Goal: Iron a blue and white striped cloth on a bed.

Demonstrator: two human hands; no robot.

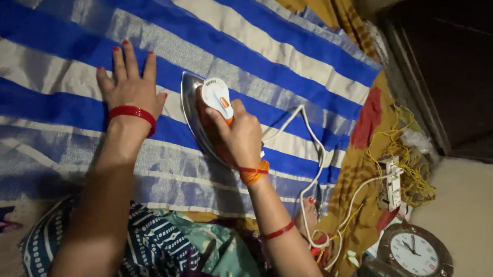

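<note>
Striped blue-and-cream cloth (287, 48) under an orange-and-white iron (209, 120).
Right hand (241, 136) — fingers wrapped around the iron's handle; left hand (129, 85) lies flat on the cloth just beside it — fingers slightly spread.

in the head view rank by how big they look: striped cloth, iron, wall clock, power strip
1. striped cloth
2. iron, under the right hand
3. wall clock, looks close to the iron, so unsure
4. power strip

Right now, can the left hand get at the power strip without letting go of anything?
Probably not: the left hand lies flat on the cloth, and the power strip sits far beyond the right hand and iron.
</note>
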